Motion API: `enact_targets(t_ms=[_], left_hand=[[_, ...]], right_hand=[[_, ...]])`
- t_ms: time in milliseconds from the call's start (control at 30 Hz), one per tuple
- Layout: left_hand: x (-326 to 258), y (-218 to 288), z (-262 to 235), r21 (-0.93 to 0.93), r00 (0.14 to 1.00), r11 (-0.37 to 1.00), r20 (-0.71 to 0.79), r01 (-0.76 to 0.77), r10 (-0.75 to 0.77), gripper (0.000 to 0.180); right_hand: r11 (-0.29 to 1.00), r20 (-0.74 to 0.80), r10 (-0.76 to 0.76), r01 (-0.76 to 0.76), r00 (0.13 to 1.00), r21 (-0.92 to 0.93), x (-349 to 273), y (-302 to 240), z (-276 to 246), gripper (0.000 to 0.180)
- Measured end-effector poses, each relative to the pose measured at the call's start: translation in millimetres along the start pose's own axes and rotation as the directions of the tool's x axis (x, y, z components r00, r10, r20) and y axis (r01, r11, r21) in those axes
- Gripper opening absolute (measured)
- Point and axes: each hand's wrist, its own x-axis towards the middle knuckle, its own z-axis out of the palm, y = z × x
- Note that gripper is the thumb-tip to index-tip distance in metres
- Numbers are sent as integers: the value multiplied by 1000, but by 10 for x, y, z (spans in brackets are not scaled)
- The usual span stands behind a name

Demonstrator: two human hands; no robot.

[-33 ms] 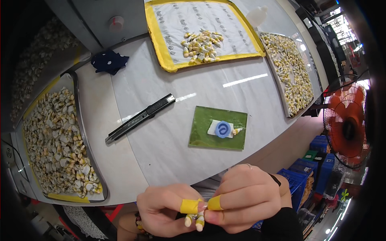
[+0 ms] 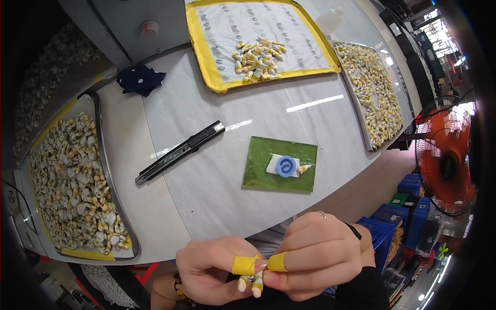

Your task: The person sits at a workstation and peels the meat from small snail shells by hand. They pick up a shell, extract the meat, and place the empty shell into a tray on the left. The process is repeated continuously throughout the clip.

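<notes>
Fingers [image 2: 310,261]: the left hand's [image 2: 214,271] pinch slim yellow-and-white pieces [image 2: 257,291], their tips pointing down; the right hand's [image 2: 318,258] pinch in at the pieces' upper ends, partly hidden.
Since the earlier frame: hands and pieces sit almost exactly as they were.
Marbled tabletop [image 2: 206,206]: a green slab [image 2: 256,173] near the middle bears a blue disc [image 2: 286,166]; a black box cutter [image 2: 181,152] lies left of it; a yellow-edged tray [image 2: 200,57] holding a small heap stands far; a laden tray [image 2: 104,150] stands left.
Room: orange fan [image 2: 448,160] and blue crates [image 2: 374,230], right.
Hands' pose: meeting just off the table's near edge, yellow tape [image 2: 246,265] round a digit of each.
</notes>
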Motion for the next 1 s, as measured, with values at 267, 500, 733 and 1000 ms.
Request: enact_targets(t_ms=[267, 500, 733, 1000], left_hand=[[-27, -56, 14, -8, 1000, 1000, -11, 18, -18, 22], [-53, -22, 43, -95, 997, 993, -25, 64, -67, 25], [-34, -65, 56, -137, 997, 987, 8, 80, -80, 27], [17, 103, 113, 29, 973, 973, -9, 230, -230, 15]], right_hand=[[996, -16, 13, -15, 1000, -94, -16, -57, -22, 15], [907, -32, 333, -311, 942, 283, -39, -83, -28, 18], [983, -38, 164, -160, 986, 93, -197, -89, -7, 21], [960, -90, 197, -210, 976, -187, 10, -210, -4, 9]])
